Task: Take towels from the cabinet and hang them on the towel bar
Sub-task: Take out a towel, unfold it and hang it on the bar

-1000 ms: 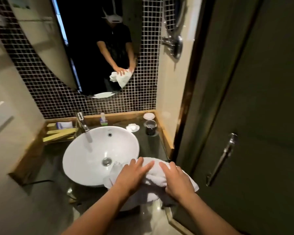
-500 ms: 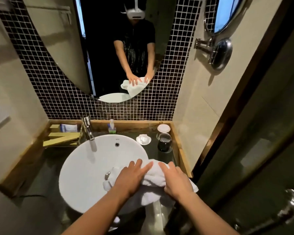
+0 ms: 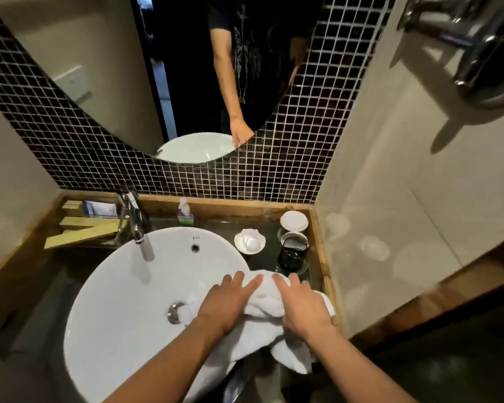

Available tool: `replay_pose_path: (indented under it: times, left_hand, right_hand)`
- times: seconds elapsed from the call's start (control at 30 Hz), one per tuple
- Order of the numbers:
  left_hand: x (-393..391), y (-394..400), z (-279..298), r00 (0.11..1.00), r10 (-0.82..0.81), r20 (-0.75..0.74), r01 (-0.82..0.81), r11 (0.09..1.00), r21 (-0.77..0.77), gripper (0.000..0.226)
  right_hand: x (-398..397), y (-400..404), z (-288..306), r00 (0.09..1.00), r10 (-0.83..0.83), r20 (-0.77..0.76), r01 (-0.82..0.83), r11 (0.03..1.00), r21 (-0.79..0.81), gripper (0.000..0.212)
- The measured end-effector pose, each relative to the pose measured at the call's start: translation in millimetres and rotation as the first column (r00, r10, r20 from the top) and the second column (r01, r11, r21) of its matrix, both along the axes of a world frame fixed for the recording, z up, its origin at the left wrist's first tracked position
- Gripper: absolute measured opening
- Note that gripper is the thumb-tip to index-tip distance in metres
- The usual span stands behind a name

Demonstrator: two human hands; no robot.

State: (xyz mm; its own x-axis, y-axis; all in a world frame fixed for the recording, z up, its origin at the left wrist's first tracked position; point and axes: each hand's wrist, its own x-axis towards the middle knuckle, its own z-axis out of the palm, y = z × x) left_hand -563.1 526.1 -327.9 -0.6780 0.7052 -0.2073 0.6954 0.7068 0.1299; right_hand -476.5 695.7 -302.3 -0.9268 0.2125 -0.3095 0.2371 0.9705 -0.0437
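A white towel (image 3: 264, 303) lies bunched over the right rim of the round white sink basin (image 3: 134, 301), with its lower part hanging off the front of the counter. My left hand (image 3: 227, 303) rests on the towel's left part, fingers spread a little and pressing down. Beside it, my right hand (image 3: 301, 306) lies on the right part the same way. Both hands grip or press the cloth. No cabinet or towel bar is in view.
A chrome tap (image 3: 134, 221) stands behind the basin. On the dark counter to the right are a soap dish (image 3: 249, 242), a dark glass (image 3: 291, 254) and a white lid (image 3: 294, 221). A round mirror (image 3: 114, 68) hangs on black mosaic tiles. A wall is close on the right.
The view has tilted down and moved closer to the sink, away from the dark door at right. Both hands stay on the towel at the basin's right rim.
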Motion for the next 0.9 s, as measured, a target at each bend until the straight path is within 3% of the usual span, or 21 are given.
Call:
replay_pose_path:
  times: [0.2, 0.37, 0.53, 0.63, 0.73, 0.9]
  left_hand:
    - [-31, 21, -24, 0.992, -0.066, 0.104, 0.074, 0.995, -0.072, 0.098]
    - [-56, 24, -25, 0.978, -0.106, 0.182, 0.128, 0.985, -0.112, 0.102]
    - [-58, 8, -15, 0.968, -0.134, 0.211, 0.153, 0.985, -0.077, 0.111]
    - [-58, -8, -1, 0.974, -0.104, 0.203, 0.118, 0.992, -0.054, 0.110]
    - [-61, -28, 15, 0.985, -0.010, 0.170, 0.020, 0.998, -0.055, 0.097]
    - [-69, -55, 26, 0.995, 0.041, 0.093, -0.032, 0.995, -0.096, 0.060]
  right_hand:
    - [-18, 13, -33, 0.997, -0.027, 0.076, 0.022, 0.998, 0.065, 0.086]
    - [-38, 10, -33, 0.995, -0.032, 0.097, 0.025, 0.996, 0.080, 0.083]
    - [-58, 1, -10, 0.989, -0.020, 0.144, 0.022, 1.000, -0.010, 0.101]
    - [-71, -8, 2, 0.998, -0.013, 0.062, 0.017, 0.998, -0.056, 0.077]
    - [-82, -17, 7, 0.998, 0.063, 0.022, -0.063, 0.998, -0.004, 0.046]
    - [-90, -40, 2, 0.986, 0.159, -0.059, -0.154, 0.985, 0.074, 0.031]
